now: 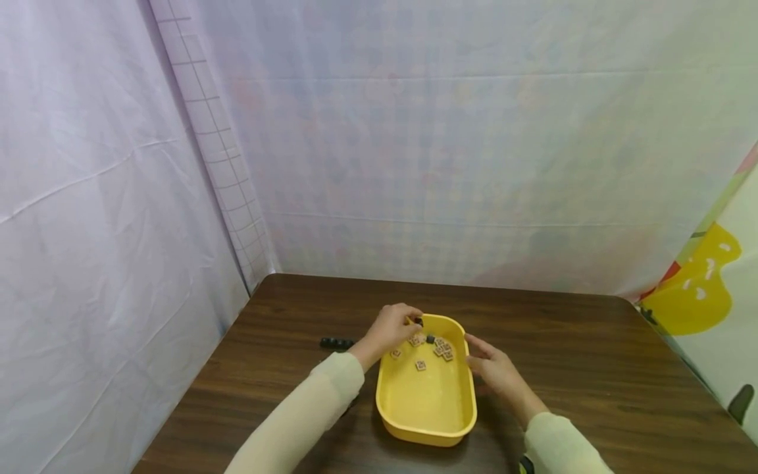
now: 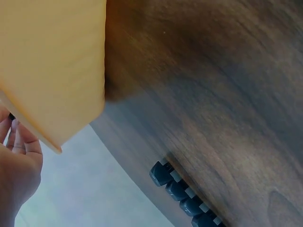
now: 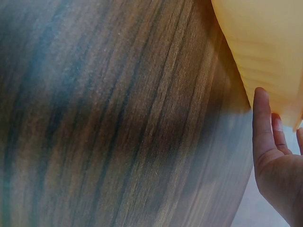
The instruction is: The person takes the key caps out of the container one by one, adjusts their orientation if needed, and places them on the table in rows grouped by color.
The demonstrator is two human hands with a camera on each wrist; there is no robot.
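Observation:
A yellow plastic tub (image 1: 423,401) stands on the table, holding several small light-coloured square tiles (image 1: 420,365) with dark markings and a small black block (image 1: 430,339). Over its far left part, my left hand (image 1: 391,329) pinches another small black piece (image 1: 418,322) between curled fingers. The left wrist view shows the left hand (image 2: 19,165) beyond the tub's rim, with a bit of black at the fingertips. At the tub's right side, my right hand (image 1: 496,374) lays extended fingers against the outer wall, seen from below in the right wrist view (image 3: 279,156).
Left of the tub, several black pieces (image 1: 336,343) stand in a row on the dark wooden table (image 1: 562,368). A pale curtain (image 1: 426,145) hangs behind the table, and another curtain (image 1: 106,230) on the left. A yellow printed shape (image 1: 693,296) shows at the right.

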